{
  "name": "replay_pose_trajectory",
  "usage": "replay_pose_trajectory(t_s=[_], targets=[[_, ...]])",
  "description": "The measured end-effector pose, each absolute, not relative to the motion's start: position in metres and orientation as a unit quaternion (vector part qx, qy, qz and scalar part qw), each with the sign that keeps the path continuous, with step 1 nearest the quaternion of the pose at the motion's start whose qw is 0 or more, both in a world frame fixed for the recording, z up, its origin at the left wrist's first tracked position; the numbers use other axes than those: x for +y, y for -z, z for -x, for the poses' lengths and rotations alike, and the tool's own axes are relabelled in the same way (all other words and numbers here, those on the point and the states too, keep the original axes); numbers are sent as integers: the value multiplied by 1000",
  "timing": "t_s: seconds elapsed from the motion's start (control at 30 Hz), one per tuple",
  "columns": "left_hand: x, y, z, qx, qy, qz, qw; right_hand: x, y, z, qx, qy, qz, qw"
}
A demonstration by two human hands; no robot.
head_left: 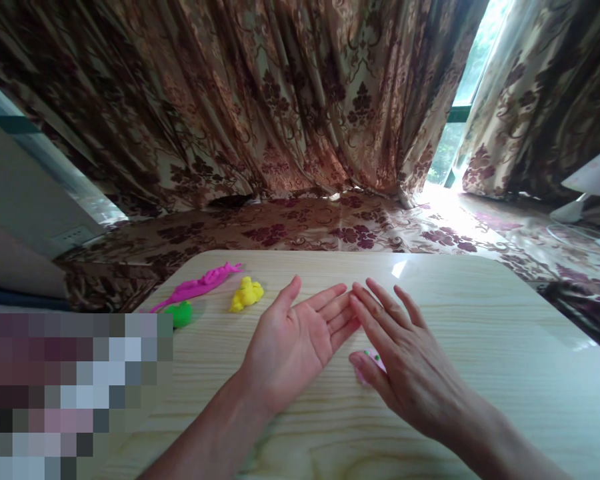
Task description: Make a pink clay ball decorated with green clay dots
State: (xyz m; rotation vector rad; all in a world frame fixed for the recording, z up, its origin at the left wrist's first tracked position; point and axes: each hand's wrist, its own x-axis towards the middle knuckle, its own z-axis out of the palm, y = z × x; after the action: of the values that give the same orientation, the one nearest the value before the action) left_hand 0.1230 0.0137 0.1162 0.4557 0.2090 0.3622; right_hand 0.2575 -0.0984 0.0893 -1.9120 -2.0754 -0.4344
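Observation:
My left hand (305,337) is turned palm up above the table, its fingers stretched out and the palm bare. Palm down, my right hand (400,357) reaches in from the other side with straight fingers. Its fingertips meet or overlap those of the left hand; whether anything small lies between them I cannot tell. Partly hidden under the right thumb is a light pink flat piece (361,375) with small green dots. To the left of my hands sit a yellow lump of modelling clay (247,295), a long magenta clay strip (200,285) and a green clay lump (183,315).
The pale wooden table (480,320) has rounded far corners. Behind it is a ledge covered in floral cloth (300,227), with patterned curtains (280,100) above. A white lamp (593,177) stands on the right. A pixelated patch covers the lower left.

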Motion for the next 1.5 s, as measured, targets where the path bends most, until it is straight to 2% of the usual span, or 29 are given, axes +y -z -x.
replay_pose_trajectory(t_s=[0.27, 0.6, 0.77, 1.03, 1.33, 1.5], targets=[[4, -108, -128, 138, -137, -340, 920, -99, -88, -263, -708, 148, 673, 155], [2, -93, -129, 253, -190, -475, 821, -100, -92, -261, -731, 93, 648, 195], [7, -97, -128, 297, -241, -658, 648, -105, -94, -284, -698, 92, 670, 237], [0, -86, -126, 223, -164, -841, 465, -107, -91, -298, -680, 47, 701, 210], [-3, -81, -126, 209, -143, -869, 425, -117, -100, -302, -640, -171, 714, 226], [-4, -79, -127, 220, -155, -871, 411, -120, -95, -301, -648, -210, 702, 207]])
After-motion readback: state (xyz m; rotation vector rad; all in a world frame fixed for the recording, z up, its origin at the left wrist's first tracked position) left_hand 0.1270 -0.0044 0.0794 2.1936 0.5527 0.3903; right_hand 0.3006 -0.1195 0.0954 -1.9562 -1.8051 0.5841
